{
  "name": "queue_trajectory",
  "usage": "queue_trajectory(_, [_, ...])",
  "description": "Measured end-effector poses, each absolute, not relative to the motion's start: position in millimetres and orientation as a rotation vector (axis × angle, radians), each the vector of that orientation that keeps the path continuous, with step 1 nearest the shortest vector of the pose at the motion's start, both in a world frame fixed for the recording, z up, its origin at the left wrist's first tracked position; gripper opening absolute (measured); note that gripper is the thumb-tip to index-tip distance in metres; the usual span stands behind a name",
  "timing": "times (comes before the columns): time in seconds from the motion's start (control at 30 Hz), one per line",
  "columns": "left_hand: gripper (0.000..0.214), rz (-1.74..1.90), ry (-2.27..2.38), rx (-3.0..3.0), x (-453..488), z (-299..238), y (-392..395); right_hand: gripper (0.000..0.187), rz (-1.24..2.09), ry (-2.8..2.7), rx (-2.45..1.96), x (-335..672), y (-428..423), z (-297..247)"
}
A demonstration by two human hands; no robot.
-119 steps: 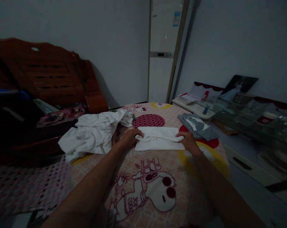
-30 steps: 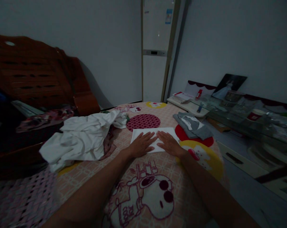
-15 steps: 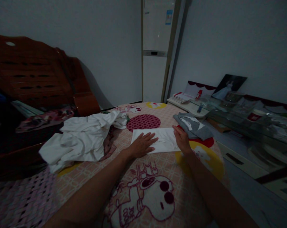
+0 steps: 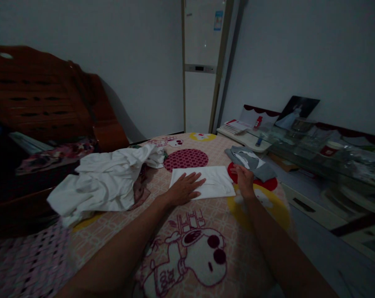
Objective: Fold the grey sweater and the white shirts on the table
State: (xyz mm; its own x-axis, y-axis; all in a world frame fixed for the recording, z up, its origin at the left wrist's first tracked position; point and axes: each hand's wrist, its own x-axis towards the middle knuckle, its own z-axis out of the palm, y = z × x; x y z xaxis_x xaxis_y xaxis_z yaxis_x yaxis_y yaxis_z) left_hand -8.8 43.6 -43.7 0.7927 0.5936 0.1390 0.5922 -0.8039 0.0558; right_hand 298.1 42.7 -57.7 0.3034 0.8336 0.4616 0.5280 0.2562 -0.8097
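A white garment folded into a flat rectangle (image 4: 216, 176) lies in the middle of the cloth-covered round table. My left hand (image 4: 185, 189) rests flat on its left half, fingers spread. Just past its right edge is my right hand (image 4: 244, 182), holding nothing, its fingers loosely bent and pointing left. Beyond that hand sits a folded grey garment (image 4: 264, 170) with a white patch on top. To the left, a rumpled heap of white clothing (image 4: 103, 178) spreads over the table's edge.
The tablecloth (image 4: 162, 198) has cartoon prints. A wooden bench (image 4: 41, 95) with fabric on it stands at the left. On the right are a glass-topped table (image 4: 283, 145) holding a paper cup (image 4: 329, 150), and a stack of papers (image 4: 235, 126). A tall white cabinet unit (image 4: 199, 99) stands behind.
My right hand has come off the white garment's right edge and shifted to the right. My left hand stays flat on it. The view has turned slightly.
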Motion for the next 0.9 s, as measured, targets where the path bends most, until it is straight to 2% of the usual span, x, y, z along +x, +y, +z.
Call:
queue_trajectory(0.2, [0.059,0.236,0.985,2.951,-9.2,-45.3,44.5,0.046,0.517,-1.074,-1.429,288.7,35.1,-46.9])
queue_trajectory(0.37, [0.060,0.217,0.994,2.939,-8.1,-43.1,42.5,0.030,0.516,-1.089,-1.511,287.2,27.6,-34.8])
queue_trajectory(0.47, [0.060,0.212,0.985,2.930,-6.9,-41.8,41.2,0.019,0.686,-1.202,-1.606,293.8,22.2,-29.7])
queue_trajectory(0.6, [0.060,0.254,0.984,2.881,-9.6,-42.8,40.8,0.024,0.901,-1.470,-1.584,306.0,12.4,-24.7])
queue_trajectory(0.73, [0.059,0.475,0.950,2.800,-7.4,-37.8,41.2,0.032,1.086,-1.640,-1.568,318.6,4.2,-19.5])
queue_trajectory(0.9, [0.035,0.611,0.634,2.769,40.8,-20.7,39.0,0.030,1.299,-1.724,-1.524,324.1,-0.1,-14.7])
